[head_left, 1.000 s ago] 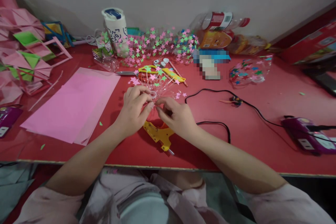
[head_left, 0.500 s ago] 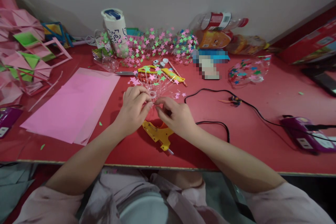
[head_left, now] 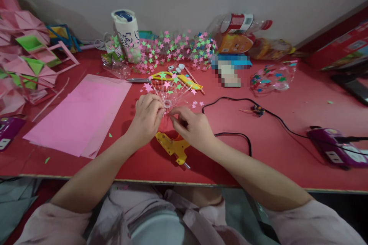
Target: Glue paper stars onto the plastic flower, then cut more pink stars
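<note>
Just above the table, my left hand (head_left: 148, 115) has its fingers closed at the edge of a star decoration with a small clear ring (head_left: 167, 103). From the ring, fine transparent strands fan away and carry pink and green stars (head_left: 167, 84). Close beside it, my right hand (head_left: 191, 124) curls with thumb and forefinger close together; anything between them is too small to make out. A tiny pink piece shows between the two hands. Below them lies a yellow glue gun (head_left: 172, 146), its upper part partly covered by my right hand.
Pink paper sheets (head_left: 83, 118) lie left. Behind the hands are yellow-handled scissors (head_left: 138, 80), a yellow comb (head_left: 189, 82) and a long star garland (head_left: 172, 49). A white tumbler (head_left: 126, 34) stands at the wall. A black cord (head_left: 227, 98) runs to a purple power strip (head_left: 330, 145).
My left hand's fingertips have shifted slightly away from my right hand, so the gap between them is a little wider. The rest looks the same.
</note>
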`<action>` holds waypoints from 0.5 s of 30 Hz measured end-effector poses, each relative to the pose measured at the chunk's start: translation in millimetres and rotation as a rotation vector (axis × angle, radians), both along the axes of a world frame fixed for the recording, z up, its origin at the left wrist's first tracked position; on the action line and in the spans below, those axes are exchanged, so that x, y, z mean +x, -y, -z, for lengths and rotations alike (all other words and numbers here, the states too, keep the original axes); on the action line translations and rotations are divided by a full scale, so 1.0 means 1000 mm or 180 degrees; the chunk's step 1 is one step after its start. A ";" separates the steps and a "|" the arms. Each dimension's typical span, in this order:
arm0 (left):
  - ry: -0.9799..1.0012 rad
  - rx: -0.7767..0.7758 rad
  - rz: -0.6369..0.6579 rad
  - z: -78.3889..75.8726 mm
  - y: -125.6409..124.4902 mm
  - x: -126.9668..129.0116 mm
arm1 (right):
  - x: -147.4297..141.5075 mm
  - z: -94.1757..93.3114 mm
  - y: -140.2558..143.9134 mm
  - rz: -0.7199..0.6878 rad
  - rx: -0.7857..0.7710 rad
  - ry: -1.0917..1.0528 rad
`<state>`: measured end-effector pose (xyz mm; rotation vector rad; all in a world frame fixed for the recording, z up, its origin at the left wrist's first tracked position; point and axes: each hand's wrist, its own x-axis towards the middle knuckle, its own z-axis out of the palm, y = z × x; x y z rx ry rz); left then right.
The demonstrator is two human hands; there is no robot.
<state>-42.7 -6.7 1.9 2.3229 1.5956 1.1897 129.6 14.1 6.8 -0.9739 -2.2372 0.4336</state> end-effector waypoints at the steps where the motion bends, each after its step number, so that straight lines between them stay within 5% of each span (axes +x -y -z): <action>1: -0.0024 -0.0028 0.0008 -0.001 0.001 0.000 | 0.000 0.000 0.000 0.0001 0.0007 0.0000; 15: -0.0085 0.0085 -0.0059 0.003 -0.001 0.000 | 0.000 0.001 0.000 -0.0043 0.0052 0.0069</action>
